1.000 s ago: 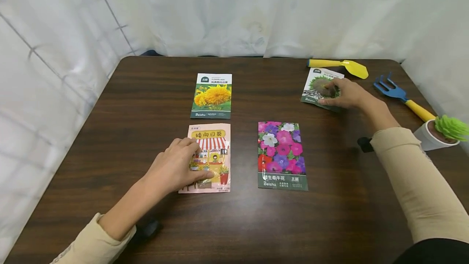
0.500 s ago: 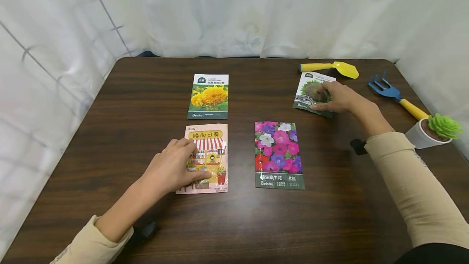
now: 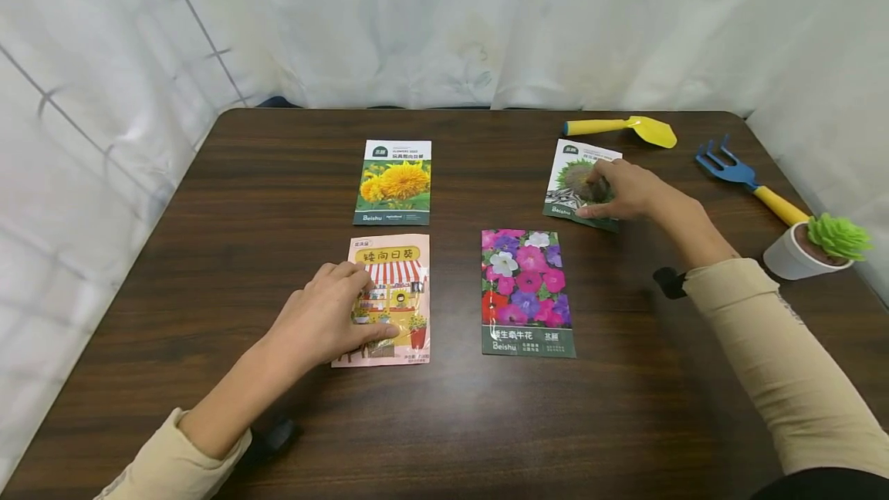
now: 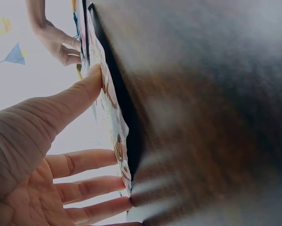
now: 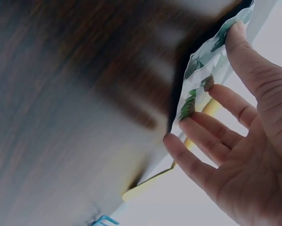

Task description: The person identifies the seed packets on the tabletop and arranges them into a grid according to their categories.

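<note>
Fingertips and thumb of my left hand [image 3: 325, 316] rest on a pink seed packet [image 3: 410, 276] with a striped-awning picture; in the left wrist view its fingers [image 4: 91, 188] are nearly straight on the packet's face. My right hand [image 3: 635, 190] touches a white and green seed packet [image 3: 561, 180] at the back right with spread fingertips, and covers its right part. In the right wrist view this packet [image 5: 211, 56] lies against the table under the thumb and fingers. Between the hands lies a packet with pink and purple petunias [image 3: 531, 292]. A yellow-flower packet [image 3: 394, 184] lies behind the pink one.
A yellow toy trowel [image 3: 628, 128] lies at the back right edge of the brown table [image 3: 444, 423]. Right of it are a blue hand fork [image 3: 729, 170] with a yellow handle and a white pot [image 3: 799, 255] with a green plant. A white curtain [image 3: 417, 21] hangs behind.
My right hand has slid the white and green packet left and toward me, away from the trowel. My left hand stays on the pink packet. The head view has shifted slightly.
</note>
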{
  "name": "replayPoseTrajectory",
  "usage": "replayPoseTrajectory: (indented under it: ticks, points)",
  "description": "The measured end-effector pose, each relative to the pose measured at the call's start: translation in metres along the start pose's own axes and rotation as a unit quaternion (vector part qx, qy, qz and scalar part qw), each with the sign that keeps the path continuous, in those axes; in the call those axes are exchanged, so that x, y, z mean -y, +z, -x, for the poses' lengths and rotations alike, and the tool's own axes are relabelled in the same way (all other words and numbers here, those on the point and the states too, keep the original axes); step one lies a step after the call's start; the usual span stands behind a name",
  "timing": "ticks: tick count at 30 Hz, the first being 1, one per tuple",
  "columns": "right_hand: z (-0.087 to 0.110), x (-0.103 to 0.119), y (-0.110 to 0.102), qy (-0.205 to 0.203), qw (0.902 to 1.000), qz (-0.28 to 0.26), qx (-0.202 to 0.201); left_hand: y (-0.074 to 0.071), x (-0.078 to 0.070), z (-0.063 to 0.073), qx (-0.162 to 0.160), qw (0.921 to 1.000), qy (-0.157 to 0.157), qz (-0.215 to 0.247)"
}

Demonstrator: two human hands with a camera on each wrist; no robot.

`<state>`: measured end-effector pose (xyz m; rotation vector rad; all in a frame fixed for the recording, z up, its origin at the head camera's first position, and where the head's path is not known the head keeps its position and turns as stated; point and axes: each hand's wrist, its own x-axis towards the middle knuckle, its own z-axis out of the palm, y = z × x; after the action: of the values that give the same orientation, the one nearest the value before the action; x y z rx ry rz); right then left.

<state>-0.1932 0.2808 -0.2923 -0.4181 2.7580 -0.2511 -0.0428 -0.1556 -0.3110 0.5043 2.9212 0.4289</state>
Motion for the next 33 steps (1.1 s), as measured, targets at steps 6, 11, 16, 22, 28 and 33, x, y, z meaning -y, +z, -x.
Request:
replayPoseTrajectory:
  ticks: [6,11,16,22,28,33]
  points:
    - [-0.003,0.009,0.0,-0.014,0.9999,-0.003,0.0,0.0,0.0,-0.001,0.002,1.0,-0.002,0.001]
    - [-0.01,0.018,0.001,-0.017,0.9998,-0.003,0.005,0.001,0.0,-0.001,0.005,1.0,-0.002,0.005]
    - [-0.016,0.028,0.002,-0.018,0.9998,-0.006,0.007,0.0,-0.001,-0.002,0.007,1.0,-0.002,0.002]
    - [-0.025,0.038,0.002,-0.022,0.9996,-0.004,0.015,-0.001,0.0,0.0,0.005,1.0,-0.001,0.002]
    - [-0.03,0.047,0.002,-0.029,0.9995,0.001,0.016,0.0,0.0,-0.001,0.005,1.0,0.002,0.002]
    - [-0.035,0.053,0.003,-0.038,0.9992,0.001,0.013,0.0,0.001,-0.001,0.006,1.0,0.002,0.002]
